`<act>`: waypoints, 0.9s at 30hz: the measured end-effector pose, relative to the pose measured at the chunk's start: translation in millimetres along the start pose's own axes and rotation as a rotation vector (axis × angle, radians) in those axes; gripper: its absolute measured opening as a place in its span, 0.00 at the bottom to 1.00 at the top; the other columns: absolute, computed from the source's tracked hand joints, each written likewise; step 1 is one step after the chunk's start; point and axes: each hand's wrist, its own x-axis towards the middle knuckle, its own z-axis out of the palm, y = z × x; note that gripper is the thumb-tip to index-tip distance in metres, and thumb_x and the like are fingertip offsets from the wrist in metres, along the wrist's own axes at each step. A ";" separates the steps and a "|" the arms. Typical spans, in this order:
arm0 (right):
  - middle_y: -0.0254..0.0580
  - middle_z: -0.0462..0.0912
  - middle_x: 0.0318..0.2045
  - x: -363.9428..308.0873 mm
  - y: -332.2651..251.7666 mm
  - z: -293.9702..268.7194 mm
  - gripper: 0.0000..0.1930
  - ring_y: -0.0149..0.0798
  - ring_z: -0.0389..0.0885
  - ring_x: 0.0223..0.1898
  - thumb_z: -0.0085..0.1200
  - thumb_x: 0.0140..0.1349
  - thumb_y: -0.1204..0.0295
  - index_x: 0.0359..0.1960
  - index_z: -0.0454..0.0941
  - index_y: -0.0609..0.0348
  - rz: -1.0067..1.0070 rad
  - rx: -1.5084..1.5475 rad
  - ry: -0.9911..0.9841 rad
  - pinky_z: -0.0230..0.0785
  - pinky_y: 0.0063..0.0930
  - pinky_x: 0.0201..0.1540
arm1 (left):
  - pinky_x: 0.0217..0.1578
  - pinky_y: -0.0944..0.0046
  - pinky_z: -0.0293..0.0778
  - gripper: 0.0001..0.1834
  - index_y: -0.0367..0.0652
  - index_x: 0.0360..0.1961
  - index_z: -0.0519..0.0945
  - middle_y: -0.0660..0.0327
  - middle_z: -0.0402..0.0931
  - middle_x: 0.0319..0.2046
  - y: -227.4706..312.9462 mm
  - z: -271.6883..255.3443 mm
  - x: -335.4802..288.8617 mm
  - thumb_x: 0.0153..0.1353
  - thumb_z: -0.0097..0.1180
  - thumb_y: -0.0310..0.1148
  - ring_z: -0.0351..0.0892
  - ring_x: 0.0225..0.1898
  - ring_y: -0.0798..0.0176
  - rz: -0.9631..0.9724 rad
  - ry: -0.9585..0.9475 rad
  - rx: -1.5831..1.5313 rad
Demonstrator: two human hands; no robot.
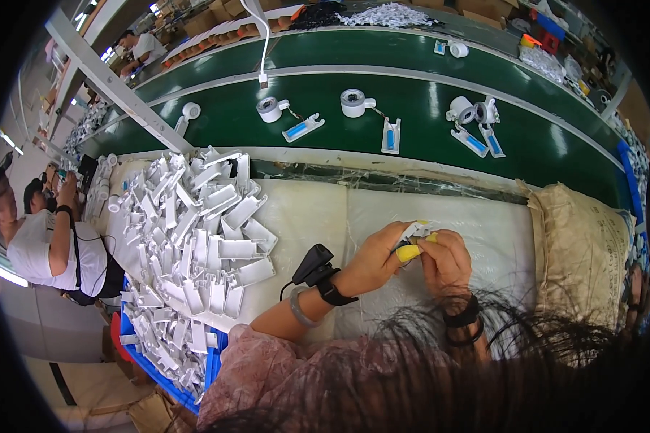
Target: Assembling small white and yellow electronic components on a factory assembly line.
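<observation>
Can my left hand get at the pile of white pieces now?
Probably yes: just tabletop lies between the left hand and the pile, though that hand looks busy with a white part.

Wears a pale pink top (263, 364) with a soft pattern. On the left wrist (352, 278), has a black strap (332, 290) with a black box (313, 265) and thin black wire (284, 290), then a grey band (300, 309). On the right wrist (455, 294), wears a wide black band (463, 312) and a thin black ring (466, 340).

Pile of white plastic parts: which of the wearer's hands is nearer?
Left. The left hand is to the right of the pile; the right hand is farther right, beyond the left one.
</observation>
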 end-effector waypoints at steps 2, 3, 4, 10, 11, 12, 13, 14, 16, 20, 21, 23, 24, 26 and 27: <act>0.44 0.77 0.33 0.1 1.0 2.1 0.14 0.49 0.79 0.35 0.63 0.43 0.87 0.34 0.80 0.63 0.012 -0.004 0.002 0.74 0.37 0.38 | 0.26 0.72 0.70 0.17 0.37 0.56 0.72 0.62 0.74 0.34 0.0 0.6 0.9 0.65 0.47 0.23 0.73 0.27 0.72 0.018 0.023 -0.020; 0.44 0.77 0.33 0.1 1.0 1.0 0.14 0.49 0.79 0.35 0.63 0.43 0.87 0.34 0.80 0.63 0.012 -0.003 0.003 0.74 0.37 0.38 | 0.26 0.72 0.70 0.17 0.37 0.56 0.72 0.62 0.74 0.34 1.3 1.3 0.9 0.65 0.47 0.23 0.73 0.27 0.72 0.018 0.023 -0.018; 0.44 0.77 0.33 0.7 1.0 -0.5 0.14 0.49 0.79 0.35 0.62 0.43 0.87 0.34 0.80 0.63 0.014 0.000 -0.008 0.74 0.37 0.38 | 0.26 0.72 0.70 0.17 0.37 0.55 0.72 0.62 0.74 0.33 2.7 1.6 1.3 0.65 0.46 0.23 0.73 0.27 0.73 0.007 0.019 -0.023; 0.45 0.77 0.33 0.0 -0.2 -0.5 0.14 0.49 0.79 0.35 0.62 0.43 0.87 0.35 0.80 0.63 0.024 -0.004 -0.024 0.74 0.37 0.37 | 0.25 0.72 0.70 0.15 0.37 0.54 0.72 0.63 0.73 0.30 3.4 2.1 0.5 0.67 0.47 0.25 0.72 0.26 0.73 -0.004 0.019 -0.022; 0.45 0.77 0.33 0.0 -0.6 0.1 0.15 0.49 0.79 0.35 0.62 0.43 0.87 0.35 0.80 0.63 0.028 -0.004 -0.026 0.74 0.37 0.37 | 0.25 0.72 0.70 0.15 0.37 0.54 0.72 0.64 0.73 0.30 2.7 2.0 0.2 0.68 0.47 0.27 0.72 0.25 0.73 0.004 0.023 -0.017; 0.45 0.77 0.33 -0.1 -1.2 0.2 0.15 0.49 0.79 0.35 0.62 0.43 0.87 0.35 0.80 0.63 0.030 -0.004 -0.027 0.74 0.37 0.37 | 0.25 0.72 0.70 0.15 0.37 0.54 0.72 0.64 0.73 0.30 2.0 1.9 -0.1 0.68 0.47 0.27 0.72 0.25 0.73 0.002 0.022 -0.018; 0.45 0.77 0.33 0.1 -1.9 0.1 0.15 0.49 0.79 0.35 0.62 0.43 0.87 0.35 0.80 0.63 0.031 -0.008 -0.028 0.74 0.37 0.37 | 0.25 0.71 0.70 0.15 0.37 0.54 0.72 0.64 0.74 0.29 1.4 1.8 -0.4 0.68 0.47 0.28 0.72 0.25 0.73 0.008 0.026 0.000; 0.45 0.77 0.33 0.4 -2.7 0.0 0.15 0.49 0.79 0.35 0.61 0.43 0.87 0.35 0.81 0.63 0.032 -0.012 -0.028 0.74 0.36 0.37 | 0.25 0.71 0.70 0.14 0.36 0.54 0.73 0.64 0.74 0.29 0.8 1.7 -0.6 0.68 0.48 0.28 0.72 0.25 0.73 0.014 0.030 0.019; 0.45 0.77 0.33 1.5 -4.5 1.4 0.15 0.48 0.79 0.35 0.61 0.43 0.87 0.35 0.81 0.63 0.037 -0.008 -0.029 0.74 0.36 0.37 | 0.25 0.71 0.70 0.14 0.36 0.53 0.73 0.63 0.74 0.29 -2.9 0.3 -1.1 0.68 0.47 0.28 0.72 0.25 0.73 0.052 0.048 0.089; 0.45 0.77 0.34 -1.7 -4.1 1.2 0.14 0.49 0.79 0.37 0.61 0.47 0.87 0.36 0.80 0.59 0.093 0.003 -0.059 0.75 0.36 0.38 | 0.45 0.57 0.74 0.22 0.35 0.56 0.72 0.45 0.77 0.43 3.9 -1.5 -1.1 0.59 0.44 0.19 0.78 0.43 0.43 -0.050 0.018 0.131; 0.45 0.77 0.34 -2.1 -4.8 2.1 0.14 0.49 0.79 0.37 0.61 0.47 0.87 0.36 0.80 0.59 0.095 0.003 -0.059 0.75 0.36 0.38 | 0.45 0.57 0.74 0.22 0.35 0.56 0.72 0.45 0.77 0.43 2.1 -0.2 -2.1 0.59 0.44 0.19 0.78 0.43 0.43 -0.052 0.016 0.132; 0.46 0.77 0.35 -1.7 -6.7 4.6 0.14 0.49 0.79 0.37 0.60 0.49 0.88 0.37 0.80 0.59 0.109 0.017 -0.028 0.74 0.36 0.38 | 0.44 0.57 0.74 0.22 0.35 0.56 0.72 0.46 0.77 0.43 -2.4 3.4 -4.1 0.59 0.43 0.19 0.78 0.42 0.43 -0.036 0.080 0.105; 0.46 0.77 0.35 -1.7 -7.4 6.0 0.14 0.49 0.79 0.37 0.60 0.49 0.88 0.37 0.80 0.59 0.111 0.020 -0.029 0.74 0.36 0.38 | 0.44 0.57 0.74 0.22 0.35 0.56 0.72 0.46 0.77 0.43 -1.3 3.0 -4.5 0.59 0.43 0.19 0.78 0.42 0.43 -0.039 0.081 0.106; 0.46 0.78 0.33 0.1 -7.5 8.9 0.13 0.49 0.79 0.34 0.60 0.48 0.87 0.36 0.80 0.61 0.125 0.038 0.001 0.74 0.37 0.35 | 0.44 0.57 0.74 0.21 0.35 0.56 0.72 0.45 0.77 0.42 3.2 1.1 -3.3 0.60 0.44 0.20 0.78 0.42 0.43 -0.007 0.093 0.165; 0.46 0.78 0.33 0.1 -6.2 8.5 0.13 0.49 0.79 0.34 0.60 0.48 0.87 0.36 0.80 0.61 0.118 0.033 0.003 0.74 0.37 0.35 | 0.44 0.57 0.74 0.21 0.35 0.56 0.72 0.45 0.77 0.42 2.6 0.7 -1.9 0.60 0.44 0.20 0.78 0.42 0.43 0.002 0.093 0.164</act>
